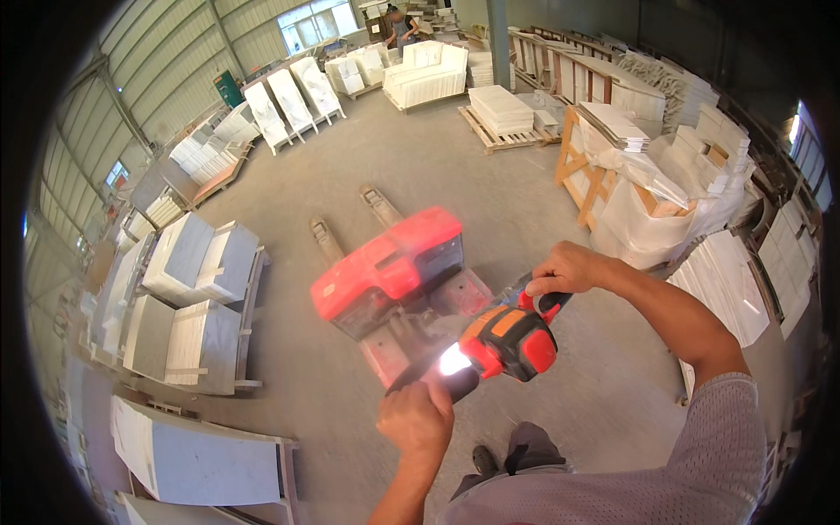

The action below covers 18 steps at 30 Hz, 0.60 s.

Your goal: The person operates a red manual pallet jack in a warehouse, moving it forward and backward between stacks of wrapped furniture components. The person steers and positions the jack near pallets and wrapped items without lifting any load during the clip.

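A red electric pallet truck (389, 261) stands in front of me, its two forks pointing away. Its control handle (512, 337), black, red and orange, reaches back toward my body. My left hand (416, 418) is closed round the left end of the handle, beside a bright white spot of light. At the handle's right end my right hand (567, 269) is wrapped over the grip, with the thumb near a red part. The undersides of both grips are hidden by my fingers. Of the forks, the left one (325, 241) and the right one (382, 208) show bare.
Stone slabs (206, 459) stand on racks along the left. Wrapped slabs and a wooden crate (582, 175) sit to the right. A pallet of pale tiles (500, 109) lies ahead, near a post (500, 44). A person (402, 28) stands by stacks at the far end.
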Each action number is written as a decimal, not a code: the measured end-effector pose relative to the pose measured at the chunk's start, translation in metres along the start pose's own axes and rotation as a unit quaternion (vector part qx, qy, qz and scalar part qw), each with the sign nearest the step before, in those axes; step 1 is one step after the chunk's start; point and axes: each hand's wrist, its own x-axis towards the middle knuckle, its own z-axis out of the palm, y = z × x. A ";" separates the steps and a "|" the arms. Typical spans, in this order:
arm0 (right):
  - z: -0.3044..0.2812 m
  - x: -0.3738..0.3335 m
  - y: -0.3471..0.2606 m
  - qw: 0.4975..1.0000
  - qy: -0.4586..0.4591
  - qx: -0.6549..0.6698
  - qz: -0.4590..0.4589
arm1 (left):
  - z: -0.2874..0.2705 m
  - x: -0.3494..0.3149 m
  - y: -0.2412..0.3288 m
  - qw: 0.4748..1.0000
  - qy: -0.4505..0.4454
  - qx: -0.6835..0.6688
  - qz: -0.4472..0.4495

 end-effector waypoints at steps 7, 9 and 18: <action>-0.043 0.145 0.035 1.000 -0.030 0.008 -0.005 | 0.069 0.106 -0.066 0.999 0.003 0.045 -0.027; -0.046 0.184 0.042 0.999 -0.039 0.002 -0.018 | 0.086 0.127 -0.090 0.998 0.008 0.041 -0.036; -0.049 0.341 0.065 0.996 -0.060 -0.001 -0.065 | 0.157 0.214 -0.192 0.996 0.014 0.025 -0.079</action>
